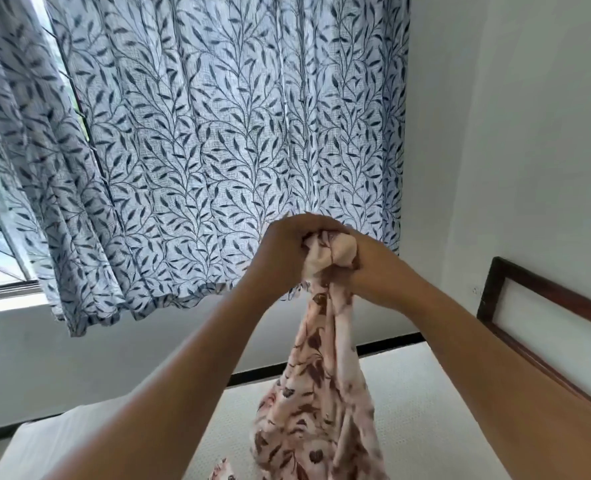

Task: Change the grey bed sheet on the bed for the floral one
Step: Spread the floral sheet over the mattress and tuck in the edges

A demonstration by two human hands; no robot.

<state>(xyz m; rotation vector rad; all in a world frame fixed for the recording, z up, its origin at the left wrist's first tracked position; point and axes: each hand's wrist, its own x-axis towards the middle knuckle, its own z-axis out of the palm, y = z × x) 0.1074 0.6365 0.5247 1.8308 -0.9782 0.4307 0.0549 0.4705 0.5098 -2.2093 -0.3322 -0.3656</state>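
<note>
1. Judging by the bare white mattress (425, 393), the stripping half of the job looks done. No grey bed sheet shows on it or anywhere else in view (where it lies I cannot tell).
2. The floral sheet (321, 393) is mostly held clear of the bed. Its top is gathered into a tight bunch raised in front of the curtain (218, 133). The rest hangs as a twisted column toward the middle of the mattress, and its lowest folds run out of view at the near edge.
3. The left hand (287, 244) has its fingers curled tight round the bunched top. The right hand (366, 268) grips the same bunch, fingers wrapped into the cloth, and the two hands touch.
4. None of the floral sheet is spread yet. No corner of it lies at a mattress corner, and no hem runs along the headboard (529, 306) side or the far edge by the wall.
5. What is left, as I judge it, is to shake the bundle open and find its corners. The cloth then has to be laid flat across the mattress and tucked in along each edge. That puts the task at about its midpoint.
</note>
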